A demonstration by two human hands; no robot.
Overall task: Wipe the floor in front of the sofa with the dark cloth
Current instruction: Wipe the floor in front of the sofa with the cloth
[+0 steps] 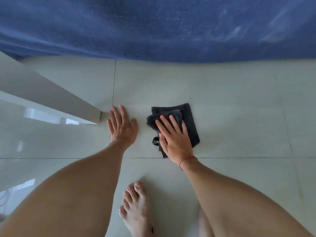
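A folded dark grey cloth (189, 117) lies flat on the pale tiled floor (239, 108), a short way in front of the blue sofa (153, 26). My right hand (174, 139) presses down on the cloth with its fingers spread across the cloth's left half. A thin red string circles that wrist. My left hand (122, 125) rests flat on the bare tile to the left of the cloth, fingers apart, holding nothing.
A glossy white furniture leg (56, 100) slants in from the left and ends right beside my left hand. My bare foot (138, 209) stands on the tile below the hands. The sofa's lower edge runs across the whole top of the view.
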